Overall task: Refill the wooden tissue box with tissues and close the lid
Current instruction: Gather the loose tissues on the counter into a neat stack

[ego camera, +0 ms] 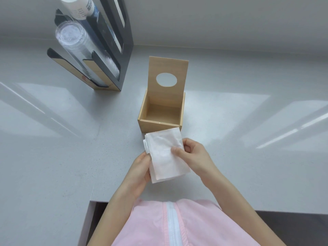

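A wooden tissue box (pixel 156 125) stands open on the grey counter, its inside bare. Its lid (pixel 167 68) is tipped upright at the back and has an oval hole in it. Just in front of the box I hold a stack of white tissues (pixel 164 155) above the counter. My left hand (pixel 140 172) grips the stack's left edge from below. My right hand (pixel 192 155) pinches its right side, thumb on top. The stack's far corner overlaps the box's front wall in view.
A black and wood cup dispenser (pixel 108 68) stands at the back left, holding clear plastic cups and white paper cups. The grey counter (pixel 248 139) runs to a wall behind. The counter's near edge lies just under my forearms.
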`<state>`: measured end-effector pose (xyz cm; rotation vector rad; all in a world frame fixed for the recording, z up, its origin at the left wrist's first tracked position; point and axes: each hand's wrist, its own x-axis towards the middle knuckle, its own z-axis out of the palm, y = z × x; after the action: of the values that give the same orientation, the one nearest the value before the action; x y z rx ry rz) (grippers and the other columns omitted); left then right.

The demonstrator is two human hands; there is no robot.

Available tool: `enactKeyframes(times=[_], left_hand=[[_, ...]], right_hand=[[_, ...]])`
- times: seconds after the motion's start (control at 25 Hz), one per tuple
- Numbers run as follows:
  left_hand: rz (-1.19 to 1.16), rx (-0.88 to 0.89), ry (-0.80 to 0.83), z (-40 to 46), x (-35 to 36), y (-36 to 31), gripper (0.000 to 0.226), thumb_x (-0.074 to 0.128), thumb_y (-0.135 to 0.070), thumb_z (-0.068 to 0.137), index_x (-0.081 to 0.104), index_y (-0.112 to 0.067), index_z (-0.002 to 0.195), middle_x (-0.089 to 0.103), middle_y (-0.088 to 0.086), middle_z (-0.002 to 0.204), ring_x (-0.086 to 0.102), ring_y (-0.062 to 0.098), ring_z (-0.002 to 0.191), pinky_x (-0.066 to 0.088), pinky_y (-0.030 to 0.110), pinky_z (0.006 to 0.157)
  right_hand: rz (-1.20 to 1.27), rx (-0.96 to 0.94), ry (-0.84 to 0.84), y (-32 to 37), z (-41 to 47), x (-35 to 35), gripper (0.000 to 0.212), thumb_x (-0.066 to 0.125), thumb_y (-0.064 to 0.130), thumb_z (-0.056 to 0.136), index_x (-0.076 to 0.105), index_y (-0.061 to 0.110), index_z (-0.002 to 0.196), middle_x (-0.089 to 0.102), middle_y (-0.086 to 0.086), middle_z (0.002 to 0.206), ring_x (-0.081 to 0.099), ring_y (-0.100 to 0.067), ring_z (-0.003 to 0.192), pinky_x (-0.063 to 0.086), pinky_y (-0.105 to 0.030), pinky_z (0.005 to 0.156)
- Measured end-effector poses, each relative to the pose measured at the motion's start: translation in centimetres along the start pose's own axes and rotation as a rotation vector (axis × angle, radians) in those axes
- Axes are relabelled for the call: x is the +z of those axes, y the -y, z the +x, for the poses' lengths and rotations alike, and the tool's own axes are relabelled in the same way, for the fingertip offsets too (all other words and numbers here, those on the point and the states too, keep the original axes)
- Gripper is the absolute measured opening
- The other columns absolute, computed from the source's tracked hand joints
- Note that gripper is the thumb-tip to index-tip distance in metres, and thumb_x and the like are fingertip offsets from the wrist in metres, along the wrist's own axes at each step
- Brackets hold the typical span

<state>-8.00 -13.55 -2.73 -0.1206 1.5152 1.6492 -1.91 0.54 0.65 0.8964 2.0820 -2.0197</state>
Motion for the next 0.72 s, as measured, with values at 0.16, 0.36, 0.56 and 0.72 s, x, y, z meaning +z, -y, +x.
enactKeyframes(times=[0.16, 0.36, 0.56, 0.72], left_hand=[[-0.026, -0.025, -0.021, -0.2, -0.1, 0.3, 0.035, 0.035, -0.018, 0.096, 0.063, -0.008, 0.115, 0.068, 0.012, 0.117, 0.063, 0.027, 0.109, 0.048, 0.042, 0.094], [-0.121, -0.070, -0.029, -0.2, 0.4, -0.2, 0.041, 0.034, -0.035, 0.095, 0.068, -0.014, 0.107, 0.073, 0.005, 0.100, 0.068, 0.019, 0.094, 0.050, 0.037, 0.090], [-0.061, -0.073, -0.020, -0.3, 0.2, 0.0, 0.036, 0.038, -0.033, 0.096, 0.063, -0.014, 0.113, 0.071, 0.007, 0.107, 0.066, 0.023, 0.099, 0.050, 0.039, 0.089], [0.048, -0.049, -0.044, -0.6, 0.3, 0.3, 0.023, 0.042, -0.015, 0.095, 0.062, -0.016, 0.108, 0.071, 0.003, 0.098, 0.067, 0.015, 0.085, 0.054, 0.028, 0.071]], right_hand=[[-0.103, 0.051, -0.071, -1.5, 0.5, 0.9, 0.007, 0.060, 0.018, 0.084, 0.059, 0.023, 0.080, 0.069, 0.000, 0.085, 0.062, -0.016, 0.079, 0.046, -0.025, 0.068], [-0.210, 0.039, -0.127, -1.9, 0.5, 1.4, 0.004, 0.059, 0.021, 0.084, 0.058, 0.020, 0.088, 0.068, 0.000, 0.090, 0.060, -0.013, 0.077, 0.044, -0.021, 0.061], [-0.290, 0.016, -0.116, -1.7, 0.5, 1.2, 0.005, 0.057, 0.021, 0.086, 0.058, 0.019, 0.091, 0.063, 0.006, 0.083, 0.058, -0.006, 0.072, 0.042, -0.015, 0.056], [-0.362, 0.021, -0.102, -1.7, 0.7, 1.2, 0.017, 0.058, 0.027, 0.085, 0.059, 0.014, 0.096, 0.065, 0.001, 0.088, 0.061, -0.017, 0.083, 0.049, -0.028, 0.068]])
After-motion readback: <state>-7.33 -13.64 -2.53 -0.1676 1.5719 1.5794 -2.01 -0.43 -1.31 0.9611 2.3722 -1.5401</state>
